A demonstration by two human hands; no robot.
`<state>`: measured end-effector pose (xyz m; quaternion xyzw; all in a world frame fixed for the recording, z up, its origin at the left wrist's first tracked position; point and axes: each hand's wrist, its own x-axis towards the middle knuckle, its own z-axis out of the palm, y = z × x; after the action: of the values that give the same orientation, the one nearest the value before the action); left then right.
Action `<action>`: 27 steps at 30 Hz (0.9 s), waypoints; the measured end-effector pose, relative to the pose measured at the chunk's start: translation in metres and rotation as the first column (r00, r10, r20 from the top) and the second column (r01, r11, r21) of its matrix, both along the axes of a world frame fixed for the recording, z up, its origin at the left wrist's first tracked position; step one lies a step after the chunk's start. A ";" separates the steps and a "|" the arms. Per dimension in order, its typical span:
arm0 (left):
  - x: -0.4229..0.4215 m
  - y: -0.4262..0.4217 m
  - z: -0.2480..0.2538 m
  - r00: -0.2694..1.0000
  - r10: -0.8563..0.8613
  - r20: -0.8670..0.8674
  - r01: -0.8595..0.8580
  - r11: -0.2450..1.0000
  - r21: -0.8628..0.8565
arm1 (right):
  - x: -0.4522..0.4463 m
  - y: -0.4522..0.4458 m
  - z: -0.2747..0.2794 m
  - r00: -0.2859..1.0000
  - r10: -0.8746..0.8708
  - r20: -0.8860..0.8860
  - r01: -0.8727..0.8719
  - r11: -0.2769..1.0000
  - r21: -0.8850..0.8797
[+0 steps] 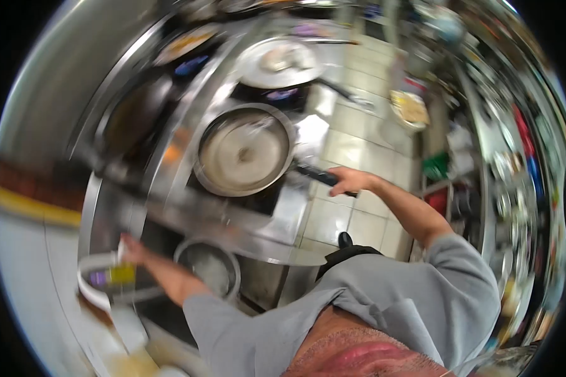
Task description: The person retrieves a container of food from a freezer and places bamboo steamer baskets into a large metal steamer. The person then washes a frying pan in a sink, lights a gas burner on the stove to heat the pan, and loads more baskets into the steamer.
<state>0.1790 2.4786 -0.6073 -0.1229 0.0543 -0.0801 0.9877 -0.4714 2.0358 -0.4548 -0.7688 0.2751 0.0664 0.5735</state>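
My right hand (351, 181) is closed around the black handle (316, 174) of a round metal frying pan (233, 169). The pan sits on the stove, its inside facing up, with a dark spot at its centre. Far out to the left, my left hand (131, 249) is beside a white upright edge and a container with a yellow and purple label (121, 274). Motion smears its fingers, so its grip is unclear. Between my left forearm and the stove stands a round metal pot (234, 264) with something pale inside.
A second pan (251, 72) with pale food stands further along the stove. Behind are a dark pan (135, 116) and a pan with orange-yellow food (188, 43). Flames show beneath some pans. Tiled floor (352, 147) and crowded shelves (503, 163) lie to the right.
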 end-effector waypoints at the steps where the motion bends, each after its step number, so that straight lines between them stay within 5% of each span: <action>1: 0.008 -0.008 -0.018 0.987 0.088 0.135 -0.078 0.994 -0.080 | 0.000 0.001 0.005 0.999 0.047 0.020 -0.046 0.998 -0.053; 2: 0.010 -0.019 -0.017 0.971 0.191 0.147 -0.217 0.958 0.188 | -0.003 -0.005 -0.006 0.997 0.073 0.000 -0.072 0.994 -0.087; 3: 0.006 -0.027 -0.014 0.932 0.312 0.184 -0.360 0.744 0.562 | -0.004 -0.003 -0.008 0.999 0.037 -0.010 -0.038 0.994 -0.099; 4: 0.006 -0.033 -0.016 0.883 0.380 0.275 -0.449 0.519 0.727 | -0.003 -0.002 -0.008 1.000 0.022 -0.023 -0.024 0.994 -0.107; 5: 0.007 -0.033 -0.012 0.838 0.407 0.364 -0.508 0.339 0.792 | -0.002 -0.001 -0.007 1.000 -0.005 -0.002 0.005 0.996 -0.085; 6: -0.001 -0.047 -0.011 0.698 0.466 0.543 -0.626 0.030 0.779 | -0.001 0.000 -0.007 1.000 -0.011 0.020 0.012 0.998 -0.061; 8: -0.049 -0.060 0.046 0.532 0.452 0.716 -0.679 -0.278 0.679 | -0.002 0.002 -0.006 1.000 -0.028 0.011 0.029 0.998 -0.060; 9: -0.070 -0.076 0.088 0.665 0.703 0.254 -0.344 -0.013 0.939 | -0.001 0.001 -0.005 1.000 -0.021 0.007 0.022 0.998 -0.057; 10: -0.092 -0.093 0.130 0.583 0.763 -0.279 -0.112 0.416 0.902 | 0.000 0.002 -0.003 0.999 -0.037 0.008 0.037 0.997 -0.060; 11: -0.101 -0.104 0.130 0.639 0.733 -0.231 -0.088 0.369 0.925 | 0.000 0.003 -0.002 1.000 -0.024 -0.009 0.022 0.993 -0.119; 13: -0.109 -0.123 0.112 0.836 0.484 0.258 -0.278 -0.031 0.960 | -0.002 0.003 -0.005 1.000 -0.001 -0.010 -0.001 0.978 -0.207; 14: -0.118 -0.135 0.114 0.854 0.364 0.372 -0.359 -0.108 0.927 | -0.002 0.005 -0.005 1.000 -0.019 -0.002 0.018 0.979 -0.204; 18: -0.165 -0.178 0.157 0.853 0.083 0.516 -0.491 -0.211 0.845 | -0.020 0.003 0.011 1.000 0.007 0.024 0.001 0.948 -0.319; 20: -0.188 -0.199 0.186 0.825 -0.030 0.565 -0.553 -0.256 0.793 | -0.043 -0.015 -0.001 0.905 -0.167 0.391 0.294 0.911 -0.291; 21: -0.200 -0.208 0.200 0.808 -0.077 0.584 -0.581 -0.273 0.767 | -0.066 -0.028 0.015 0.882 -0.274 0.385 0.396 0.873 -0.285; 22: -0.212 -0.217 0.214 0.789 -0.115 0.603 -0.608 -0.279 0.743 | -0.096 -0.047 0.022 0.826 -0.272 0.493 0.518 0.711 -0.475; 24: -0.240 -0.235 0.242 0.743 -0.202 0.638 -0.667 -0.290 0.686 | -0.180 -0.099 0.016 0.674 -0.438 0.595 0.733 0.494 -0.468; 26: -0.274 -0.253 0.271 0.691 -0.275 0.668 -0.722 -0.290 0.628 | -0.280 -0.136 0.038 0.629 -0.501 0.594 0.704 0.043 -0.709; 27: -0.292 -0.262 0.285 0.662 -0.310 0.682 -0.749 -0.291 0.595 | -0.330 -0.152 0.042 0.477 -0.578 0.662 0.780 -0.069 -0.622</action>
<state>-0.1134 2.2162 -0.3220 0.7170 -0.2788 0.1834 0.6121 -0.8018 1.8843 -0.4128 -0.6920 0.5530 -0.4624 0.0389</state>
